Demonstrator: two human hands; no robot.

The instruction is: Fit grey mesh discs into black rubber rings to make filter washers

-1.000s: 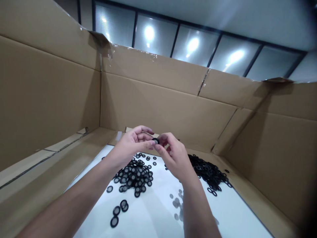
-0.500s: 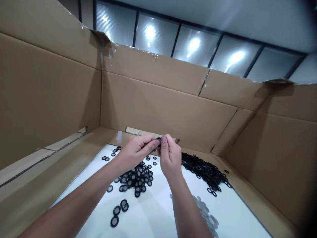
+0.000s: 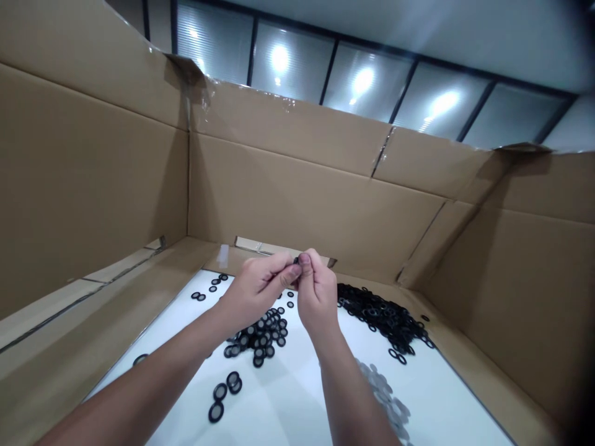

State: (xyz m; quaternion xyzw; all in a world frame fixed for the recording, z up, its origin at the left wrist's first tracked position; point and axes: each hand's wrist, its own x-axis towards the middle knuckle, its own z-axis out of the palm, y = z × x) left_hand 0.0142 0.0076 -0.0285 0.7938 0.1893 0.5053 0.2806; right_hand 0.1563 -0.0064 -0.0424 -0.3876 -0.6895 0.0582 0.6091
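My left hand (image 3: 260,286) and my right hand (image 3: 317,291) meet above the far part of a white board (image 3: 279,409). Between their thumbs and fingertips they pinch a small black ring (image 3: 296,261), mostly covered by the fingers. Below my left hand lies a pile of black rings with grey centres (image 3: 263,337). A heap of black open rings (image 3: 385,316) sits to the right of my right hand. Translucent grey discs (image 3: 383,393) lie beside my right forearm, which hides some of them.
Cardboard walls (image 3: 288,179) surround the board on the left, far side and right. A few filled rings (image 3: 216,411) lie at the near left, others (image 3: 198,297) near the far left edge. Paned windows (image 3: 288,62) show above the cardboard.
Both hands have shifted slightly and closed further over the black ring, which shows less now. My left forearm sits a little lower, and a ring beyond it has come into view.
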